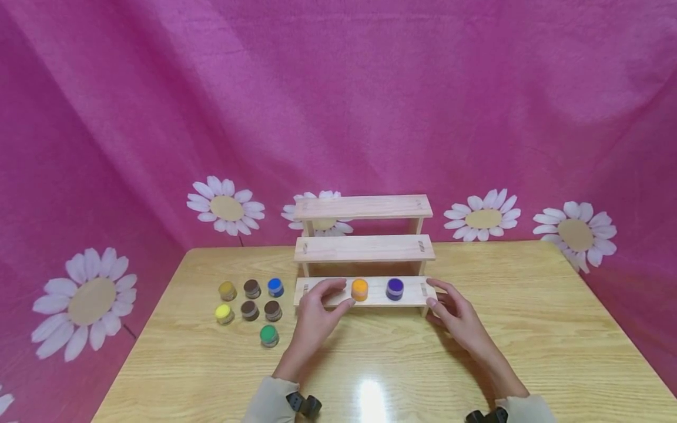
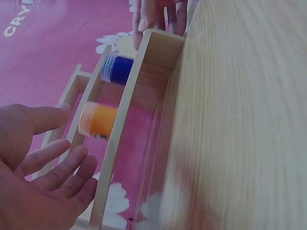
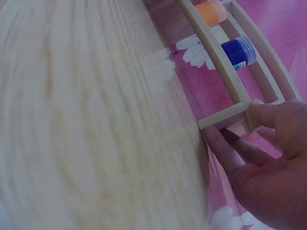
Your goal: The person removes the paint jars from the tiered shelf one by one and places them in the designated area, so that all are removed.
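Note:
A three-step wooden shelf point(image 1: 365, 249) stands on the table. Its lowest board carries a paint jar with an orange lid point(image 1: 359, 289) and, to the right, one with a purple-blue lid point(image 1: 394, 288). My left hand point(image 1: 319, 314) is just left of the orange jar, over the board, its fingers spread and apart from the jar in the left wrist view point(image 2: 53, 167). At the shelf's right end my right hand point(image 1: 459, 317) grips the lowest step, thumb at the board's edge and fingers against the side leg point(image 3: 223, 117).
Several small jars stand on the table left of the shelf, among them a green one point(image 1: 269, 335), a blue one point(image 1: 275, 286), a yellow one point(image 1: 224, 313) and a brown one point(image 1: 252, 288). A pink flowered cloth point(image 1: 370, 106) hangs behind the wooden table point(image 1: 402, 364).

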A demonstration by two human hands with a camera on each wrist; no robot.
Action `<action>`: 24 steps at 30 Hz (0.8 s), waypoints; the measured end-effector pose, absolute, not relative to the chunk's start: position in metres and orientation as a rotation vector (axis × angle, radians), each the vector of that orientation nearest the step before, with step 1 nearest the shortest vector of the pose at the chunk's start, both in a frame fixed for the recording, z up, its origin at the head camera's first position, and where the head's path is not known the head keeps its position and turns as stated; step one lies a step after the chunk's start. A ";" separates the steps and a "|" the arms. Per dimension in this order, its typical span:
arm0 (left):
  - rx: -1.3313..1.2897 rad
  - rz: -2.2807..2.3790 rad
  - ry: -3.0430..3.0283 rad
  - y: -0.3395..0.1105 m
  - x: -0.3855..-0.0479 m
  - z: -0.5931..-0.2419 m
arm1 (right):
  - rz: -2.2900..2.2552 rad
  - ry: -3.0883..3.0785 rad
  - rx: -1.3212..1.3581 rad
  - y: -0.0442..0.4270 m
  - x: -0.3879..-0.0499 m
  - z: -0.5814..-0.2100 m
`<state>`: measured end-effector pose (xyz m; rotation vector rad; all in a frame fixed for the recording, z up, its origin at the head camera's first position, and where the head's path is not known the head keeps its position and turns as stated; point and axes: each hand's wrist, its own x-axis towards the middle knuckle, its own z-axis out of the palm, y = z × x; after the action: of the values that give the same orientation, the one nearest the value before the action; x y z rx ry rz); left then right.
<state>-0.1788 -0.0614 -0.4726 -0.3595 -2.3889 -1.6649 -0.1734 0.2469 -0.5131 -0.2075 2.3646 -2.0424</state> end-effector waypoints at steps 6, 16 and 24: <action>-0.365 -1.676 -2.379 -0.047 -0.187 -0.473 | -2.033 2.368 -0.207 0.246 -0.173 -0.512; -0.312 -1.581 -2.443 -0.035 -0.193 -0.472 | -2.042 2.363 -0.209 0.247 -0.173 -0.511; -0.280 -1.560 -2.487 -0.033 -0.194 -0.470 | -2.040 2.371 -0.215 0.246 -0.172 -0.509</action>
<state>-0.1938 -0.0334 -0.4699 -0.2802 -2.4874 -1.5598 -0.1722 0.2464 -0.5094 -0.2153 2.3707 -2.0398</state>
